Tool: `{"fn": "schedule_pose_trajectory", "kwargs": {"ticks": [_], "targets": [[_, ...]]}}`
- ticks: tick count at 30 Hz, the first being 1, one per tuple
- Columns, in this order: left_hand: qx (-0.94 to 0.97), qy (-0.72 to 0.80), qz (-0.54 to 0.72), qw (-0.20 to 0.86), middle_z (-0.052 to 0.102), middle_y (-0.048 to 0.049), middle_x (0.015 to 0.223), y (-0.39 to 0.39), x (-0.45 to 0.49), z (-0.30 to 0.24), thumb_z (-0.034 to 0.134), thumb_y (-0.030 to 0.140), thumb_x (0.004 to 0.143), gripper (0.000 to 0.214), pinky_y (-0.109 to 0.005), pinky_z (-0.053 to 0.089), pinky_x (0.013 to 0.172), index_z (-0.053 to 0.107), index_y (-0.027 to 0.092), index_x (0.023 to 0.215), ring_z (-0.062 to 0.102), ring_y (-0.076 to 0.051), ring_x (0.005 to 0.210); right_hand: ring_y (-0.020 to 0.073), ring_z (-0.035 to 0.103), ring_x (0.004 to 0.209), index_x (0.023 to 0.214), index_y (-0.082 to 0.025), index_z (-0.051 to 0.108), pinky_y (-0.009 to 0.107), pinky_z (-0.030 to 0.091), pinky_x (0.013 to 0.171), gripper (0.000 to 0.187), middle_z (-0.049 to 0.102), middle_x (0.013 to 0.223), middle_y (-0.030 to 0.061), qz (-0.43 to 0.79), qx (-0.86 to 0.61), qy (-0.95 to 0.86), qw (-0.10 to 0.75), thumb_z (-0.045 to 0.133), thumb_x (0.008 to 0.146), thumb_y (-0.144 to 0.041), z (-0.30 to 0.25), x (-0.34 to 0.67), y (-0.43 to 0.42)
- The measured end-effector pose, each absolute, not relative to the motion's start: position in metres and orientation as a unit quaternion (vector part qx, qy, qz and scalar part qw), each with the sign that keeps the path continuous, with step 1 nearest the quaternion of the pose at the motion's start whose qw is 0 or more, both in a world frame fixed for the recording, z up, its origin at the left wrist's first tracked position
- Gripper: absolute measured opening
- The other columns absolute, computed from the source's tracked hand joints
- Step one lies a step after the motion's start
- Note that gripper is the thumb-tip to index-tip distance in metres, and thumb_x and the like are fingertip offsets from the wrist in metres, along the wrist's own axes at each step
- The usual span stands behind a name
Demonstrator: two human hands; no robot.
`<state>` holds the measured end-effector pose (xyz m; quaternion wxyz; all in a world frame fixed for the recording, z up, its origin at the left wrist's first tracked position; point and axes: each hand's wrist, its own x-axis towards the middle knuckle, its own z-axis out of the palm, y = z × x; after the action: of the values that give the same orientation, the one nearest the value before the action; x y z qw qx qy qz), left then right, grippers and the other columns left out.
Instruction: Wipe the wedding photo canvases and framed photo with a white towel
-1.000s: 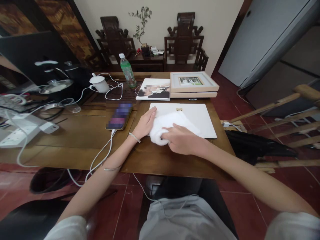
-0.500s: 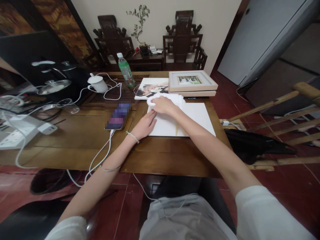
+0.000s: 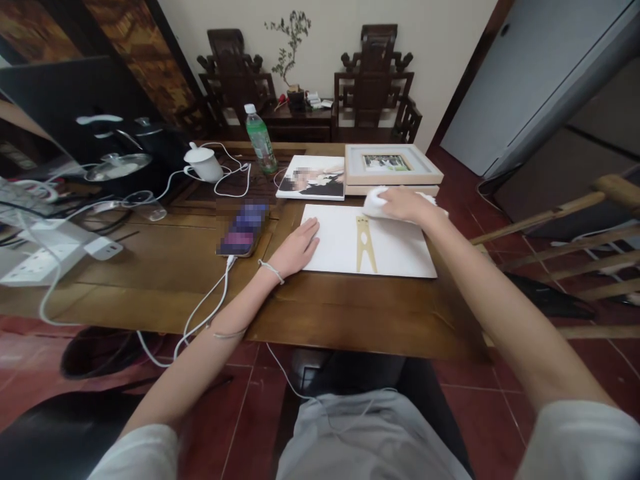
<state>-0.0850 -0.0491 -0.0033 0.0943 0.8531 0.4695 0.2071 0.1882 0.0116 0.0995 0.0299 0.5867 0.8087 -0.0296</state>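
A white flat board [image 3: 395, 250] with a gold stand piece [image 3: 366, 240] lies on the wooden table [image 3: 150, 267] in front of me. My left hand [image 3: 297, 248] rests flat on the board's left edge, fingers stretched out. My right hand [image 3: 400, 202] presses a white cloth [image 3: 375, 200] against the board's far right part, fingers closed over it. Just beyond the cloth sits a stack of light wooden picture frames [image 3: 393, 168].
A photo print [image 3: 313, 179] lies left of the frames. A phone [image 3: 243, 230] on a white cable, a green bottle [image 3: 260, 140], a white lidded cup [image 3: 204, 163] and power strips [image 3: 45, 257] fill the left. Wooden rails [image 3: 575, 220] stand at right.
My right hand has swept the cloth from the board's near left up to its far left, then across to the far right. The gold stand piece is now uncovered. My left hand stays put.
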Motion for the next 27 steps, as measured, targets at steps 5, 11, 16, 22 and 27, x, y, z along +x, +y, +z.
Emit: {"fn": "schedule_pose_trajectory", "kwargs": {"ticks": [5,11,16,22,27], "targets": [[0.852,0.471,0.208,0.095,0.038,-0.0170,0.151,-0.051,-0.085,-0.002,0.031,0.032,0.097,0.051,-0.043,0.024,0.120,0.043,0.006,0.138,0.031,-0.026,0.143,0.0283,0.060,0.091,0.096,-0.015,0.065,0.034,0.040,0.077,0.032,0.068,0.093,0.0141,0.008,0.536,0.842,0.067,0.040,0.076,-0.010,0.089,0.229,-0.030],[0.850,0.474,0.207,0.102,0.038,-0.0188,0.151,-0.051,-0.084,-0.001,0.031,0.032,0.096,0.051,-0.044,0.024,0.120,0.044,0.004,0.138,0.030,-0.027,0.143,0.0290,0.062,0.095,0.083,-0.020,0.063,0.039,0.045,0.083,0.030,0.068,0.103,0.0134,-0.032,0.467,0.883,0.040,0.041,0.071,-0.004,0.090,0.232,-0.132],[0.848,0.472,0.214,0.108,0.038,-0.0156,0.152,-0.050,-0.084,-0.002,0.032,0.032,0.096,0.049,-0.046,0.024,0.119,0.043,0.009,0.138,0.031,-0.027,0.143,0.0305,0.050,0.127,0.082,-0.024,0.064,0.049,0.040,0.103,0.031,0.057,0.135,0.0098,-0.081,0.450,0.889,-0.002,0.044,0.068,-0.004,0.085,0.240,-0.151],[0.851,0.472,0.204,0.107,0.037,-0.0213,0.151,-0.050,-0.085,-0.001,0.032,0.031,0.096,0.052,-0.044,0.023,0.120,0.044,0.001,0.137,0.031,-0.028,0.143,0.0331,0.029,0.141,0.088,-0.016,0.065,0.054,0.028,0.113,0.024,0.036,0.152,0.0144,-0.076,0.428,0.899,-0.052,0.050,0.070,-0.012,0.063,0.234,-0.083],[0.849,0.474,0.208,0.108,0.038,-0.0164,0.152,-0.051,-0.086,-0.001,0.031,0.034,0.097,0.051,-0.044,0.023,0.120,0.043,0.007,0.139,0.031,-0.026,0.143,0.0335,0.026,0.142,0.117,-0.014,0.059,0.057,0.025,0.111,0.047,0.036,0.153,0.0121,-0.071,0.462,0.882,-0.060,0.044,0.072,-0.011,0.059,0.225,-0.030]]}}
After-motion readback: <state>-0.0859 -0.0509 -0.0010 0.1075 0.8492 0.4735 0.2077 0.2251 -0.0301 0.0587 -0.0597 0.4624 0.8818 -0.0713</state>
